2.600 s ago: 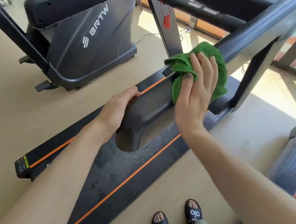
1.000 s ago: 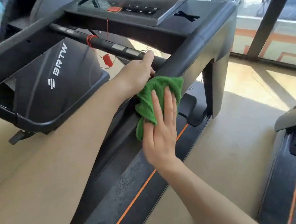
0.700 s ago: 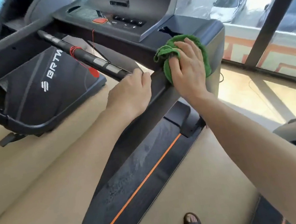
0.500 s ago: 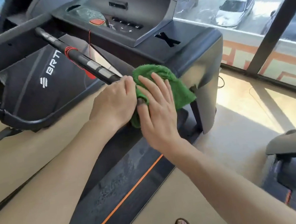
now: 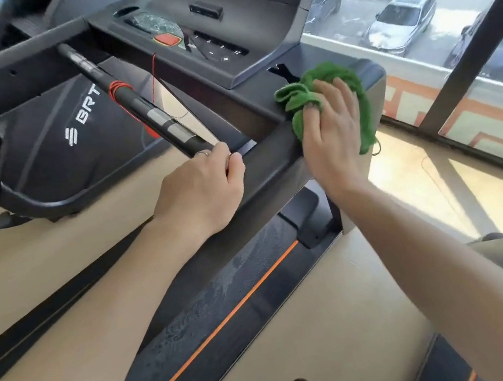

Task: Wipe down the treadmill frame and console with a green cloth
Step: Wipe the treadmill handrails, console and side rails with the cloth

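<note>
Second machine (image 5: pixel 76 130): a dark exercise machine with white lettering is standing on the floor at the left, behind the treadmill's bars.
Crossbar (image 5: pixel 143 108): a thin black bar is running diagonally from upper left down to lower right, with a red cord (image 5: pixel 118 89) wound around it; its lower end is meeting the side rail by the left hand.
Left hand (image 5: pixel 202 190): it is lying on top of the treadmill frame (image 5: pixel 271 155), its fingers (image 5: pixel 234 164) curling together over the rail's far edge where the crossbar ends.
Deck (image 5: pixel 214 307): the black belt with an orange stripe is stretching from lower left up toward the right, under both forearms.
Console (image 5: pixel 222 24): the grey panel is tilting toward the viewer, with a red button (image 5: pixel 167 39) and a row of small keys in view.
Green cloth (image 5: pixel 322 85): it is bunched on the rail's upper front corner, just right of the console; its long axis is running roughly top to bottom, draping down the rail's side, with a folded lobe pointing left.
Right hand (image 5: pixel 331 128): it is pressing the cloth against the frame, fingers (image 5: pixel 343 95) lying nearly straight and close together, tips pointing up and away; the thumb tip is tucked in the cloth.
Window: parked cars (image 5: pixel 400 20) are showing outside at upper right.
</note>
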Tool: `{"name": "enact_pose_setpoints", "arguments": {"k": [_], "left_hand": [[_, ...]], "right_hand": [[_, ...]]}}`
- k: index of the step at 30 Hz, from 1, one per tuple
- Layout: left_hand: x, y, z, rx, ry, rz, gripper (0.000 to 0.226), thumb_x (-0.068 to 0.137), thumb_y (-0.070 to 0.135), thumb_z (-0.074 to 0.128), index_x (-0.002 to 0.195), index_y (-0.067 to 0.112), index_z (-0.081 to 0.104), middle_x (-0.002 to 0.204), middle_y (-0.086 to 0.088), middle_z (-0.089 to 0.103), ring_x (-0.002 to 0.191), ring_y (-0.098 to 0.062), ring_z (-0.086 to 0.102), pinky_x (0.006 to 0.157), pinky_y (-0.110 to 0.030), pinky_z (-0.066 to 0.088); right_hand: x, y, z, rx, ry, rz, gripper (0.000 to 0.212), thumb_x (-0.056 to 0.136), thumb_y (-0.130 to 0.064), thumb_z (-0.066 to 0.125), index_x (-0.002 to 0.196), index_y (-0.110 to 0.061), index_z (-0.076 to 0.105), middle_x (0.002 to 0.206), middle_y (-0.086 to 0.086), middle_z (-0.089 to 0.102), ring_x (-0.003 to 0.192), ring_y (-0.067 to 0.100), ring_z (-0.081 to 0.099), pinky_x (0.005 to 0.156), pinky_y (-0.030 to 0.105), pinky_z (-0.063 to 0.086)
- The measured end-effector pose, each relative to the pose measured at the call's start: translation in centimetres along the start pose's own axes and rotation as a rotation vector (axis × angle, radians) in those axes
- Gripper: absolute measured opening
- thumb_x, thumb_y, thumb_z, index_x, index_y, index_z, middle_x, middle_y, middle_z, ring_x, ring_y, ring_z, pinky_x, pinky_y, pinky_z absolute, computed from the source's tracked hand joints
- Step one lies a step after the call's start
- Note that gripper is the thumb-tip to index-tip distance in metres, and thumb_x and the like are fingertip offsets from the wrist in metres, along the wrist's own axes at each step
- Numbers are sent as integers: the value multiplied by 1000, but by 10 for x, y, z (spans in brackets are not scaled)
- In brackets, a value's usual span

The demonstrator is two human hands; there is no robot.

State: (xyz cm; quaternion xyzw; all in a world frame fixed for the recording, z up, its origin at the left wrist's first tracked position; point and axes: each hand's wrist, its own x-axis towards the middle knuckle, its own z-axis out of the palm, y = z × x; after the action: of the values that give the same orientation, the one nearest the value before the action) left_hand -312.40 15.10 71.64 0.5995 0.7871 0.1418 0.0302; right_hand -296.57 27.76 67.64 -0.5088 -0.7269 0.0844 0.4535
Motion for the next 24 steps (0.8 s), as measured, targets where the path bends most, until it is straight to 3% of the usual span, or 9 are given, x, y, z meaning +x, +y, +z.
{"name": "enact_pose_setpoints", "arguments": {"k": [3, 5, 9, 15, 19, 21, 24], "left_hand": [[9, 1, -2, 80, -44, 68, 35, 98, 43, 14, 88, 21, 40, 98, -7, 60, 92, -36, 56, 68, -40, 37], [19, 7, -8, 35, -69, 31, 25, 99, 35, 24, 89, 20, 43, 105, -11, 61, 99, -37, 58, 73, -42, 40], [37, 25, -8, -21, -27, 74, 17, 100, 27, 33, 88, 18, 41, 97, -7, 52, 98, -35, 54, 73, -39, 36], [66, 53, 14, -75, -112, 42, 30, 105, 33, 22, 84, 19, 39, 88, -2, 48, 84, -26, 44, 74, -38, 32], [76, 53, 19, -194, -205, -40, 33, 105, 26, 24, 75, 17, 36, 79, -2, 48, 85, -28, 46, 72, -39, 32], [76, 54, 19, -219, -221, -90, 34, 105, 29, 25, 77, 15, 39, 81, -3, 52, 87, -27, 48, 76, -43, 37], [74, 55, 19, -223, -241, -125, 36, 105, 35, 25, 84, 13, 45, 89, -5, 57, 94, -27, 52, 88, -49, 42]], "right_hand": [[-61, -35, 4, 90, -44, -181, 41, 100, -23, 39, 126, -12, 69, 144, 3, 58, 146, 28, 37, 124, 50, 18], [-82, -38, 2, 139, -107, -279, 43, 98, -20, 42, 131, -9, 66, 147, 6, 56, 147, 30, 37, 125, 50, 18], [-36, 10, -8, 43, -192, -557, 42, 100, -19, 42, 133, -4, 64, 143, 12, 58, 141, 33, 45, 119, 51, 30], [79, 76, -15, -61, -181, -246, 40, 103, -24, 37, 122, -7, 68, 135, 6, 63, 129, 27, 51, 114, 35, 33], [133, 90, -21, -34, -242, 112, 43, 105, -32, 33, 110, -5, 67, 127, 11, 62, 116, 32, 55, 87, 33, 36], [130, 86, -22, -78, -252, 131, 45, 104, -33, 31, 111, -8, 67, 129, 10, 62, 118, 32, 53, 93, 37, 38], [87, 65, -22, -71, -218, -91, 45, 101, -32, 34, 120, -15, 70, 138, 2, 61, 134, 25, 46, 117, 45, 29]]}}
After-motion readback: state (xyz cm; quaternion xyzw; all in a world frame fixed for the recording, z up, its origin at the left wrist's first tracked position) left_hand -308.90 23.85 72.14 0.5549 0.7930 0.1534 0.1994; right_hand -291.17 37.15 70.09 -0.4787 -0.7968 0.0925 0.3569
